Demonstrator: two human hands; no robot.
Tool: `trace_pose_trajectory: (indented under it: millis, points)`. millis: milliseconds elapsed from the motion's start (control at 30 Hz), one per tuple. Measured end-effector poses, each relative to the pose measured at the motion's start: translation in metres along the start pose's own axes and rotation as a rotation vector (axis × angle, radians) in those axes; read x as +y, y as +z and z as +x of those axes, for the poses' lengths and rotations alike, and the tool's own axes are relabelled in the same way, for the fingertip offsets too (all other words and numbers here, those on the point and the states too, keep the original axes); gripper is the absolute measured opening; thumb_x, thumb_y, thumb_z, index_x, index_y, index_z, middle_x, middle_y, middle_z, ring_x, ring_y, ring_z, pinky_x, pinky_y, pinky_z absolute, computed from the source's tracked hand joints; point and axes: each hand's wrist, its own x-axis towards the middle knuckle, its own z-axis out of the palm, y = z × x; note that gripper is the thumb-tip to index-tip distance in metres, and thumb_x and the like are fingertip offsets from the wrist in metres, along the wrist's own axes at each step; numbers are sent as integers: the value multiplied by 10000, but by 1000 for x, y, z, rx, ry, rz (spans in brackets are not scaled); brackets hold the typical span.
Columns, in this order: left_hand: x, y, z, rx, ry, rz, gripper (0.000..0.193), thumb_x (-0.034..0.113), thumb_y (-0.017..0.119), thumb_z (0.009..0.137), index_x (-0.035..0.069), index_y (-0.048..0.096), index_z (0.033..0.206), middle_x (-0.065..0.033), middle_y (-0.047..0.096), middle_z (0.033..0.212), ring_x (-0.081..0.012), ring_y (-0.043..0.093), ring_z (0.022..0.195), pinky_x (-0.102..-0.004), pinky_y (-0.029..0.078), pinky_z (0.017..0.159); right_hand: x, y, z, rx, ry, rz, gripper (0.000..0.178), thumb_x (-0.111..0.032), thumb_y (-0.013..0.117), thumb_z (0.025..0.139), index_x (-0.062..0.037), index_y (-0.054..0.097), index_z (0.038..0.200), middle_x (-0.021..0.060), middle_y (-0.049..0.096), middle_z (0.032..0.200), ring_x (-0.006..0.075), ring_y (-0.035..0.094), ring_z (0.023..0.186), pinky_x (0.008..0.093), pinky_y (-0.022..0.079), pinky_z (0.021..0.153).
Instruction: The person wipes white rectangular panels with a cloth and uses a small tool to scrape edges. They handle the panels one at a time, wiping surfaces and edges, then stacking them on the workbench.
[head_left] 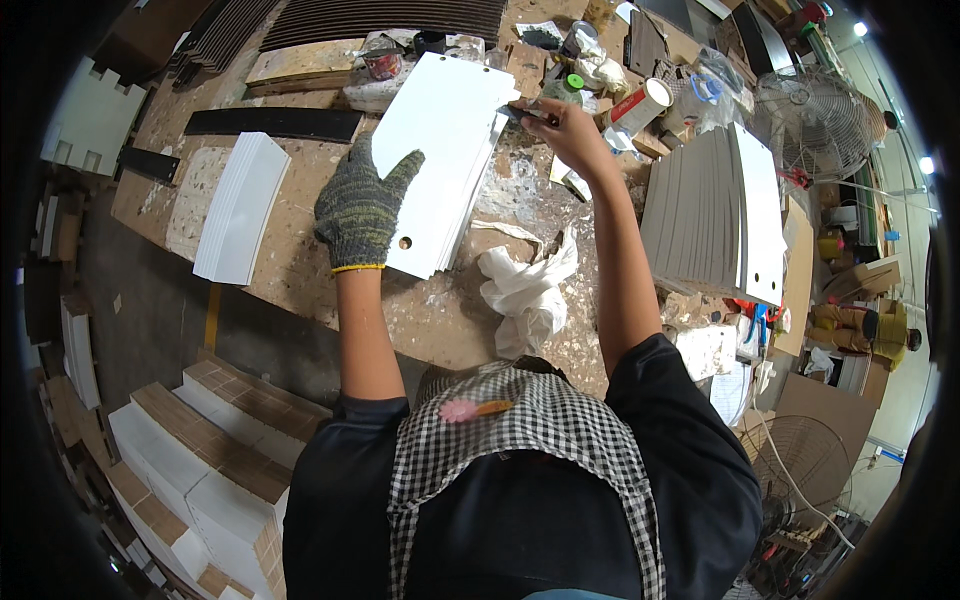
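Note:
A white panel (440,130) with small dark holes lies on top of a stack of similar panels. My left hand (362,205), in a grey-green knit glove with a yellow cuff, rests at the stack's left edge. Its thumb is spread over the top panel, and its fingers stretch along the edge. My bare right hand (568,133) is closed round a small dark tool (514,113). That tool meets the stack's far right edge; its exact kind is mostly hidden by my fingers. A crumpled white cloth (527,285) lies between my forearms.
The worn workbench (420,330) carries white strips (240,205) at left and a tall stack of panels (700,205) at right. Behind are a dark strip (275,123), a green-capped bottle (573,88) and a red-and-white can (640,105). A fan (815,120) stands far right.

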Motion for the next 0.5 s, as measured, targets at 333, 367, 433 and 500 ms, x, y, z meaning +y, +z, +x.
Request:
trace_pose_trajectory:
  millis: [333,367,433,500]
  points:
    - [0,0,0,0,3,10,919,719,582,876,24,469,1466,-236,556,1419,-361,550,1301,-448,425,1104,13,9,-1,-4,-86,74,285,-228,710,955,-120,745,1217,85,763,959,152,645,802,341,517,766]
    - [-1,1,0,9,10,17,919,718,583,875,24,468,1467,-236,556,1420,-361,551,1301,-448,425,1104,13,9,-3,-24,-81,67,292,-239,714,948,-135,746,1219,107,768,983,187,682,822,359,531,783]
    - [1,-1,0,-8,-6,1,924,722,585,872,25,468,1468,-233,555,1424,-359,550,1302,-448,425,1104,1,3,-8,-73,-3,60,290,-238,717,941,-144,749,1213,132,771,987,215,715,839,371,544,798]
    - [1,0,-1,-11,-6,-4,929,725,587,868,26,469,1468,-232,554,1426,-358,551,1302,-448,427,1103,3,8,-10,-5,-42,98,283,-230,713,954,-103,744,1205,88,756,922,151,651,795,335,513,757]
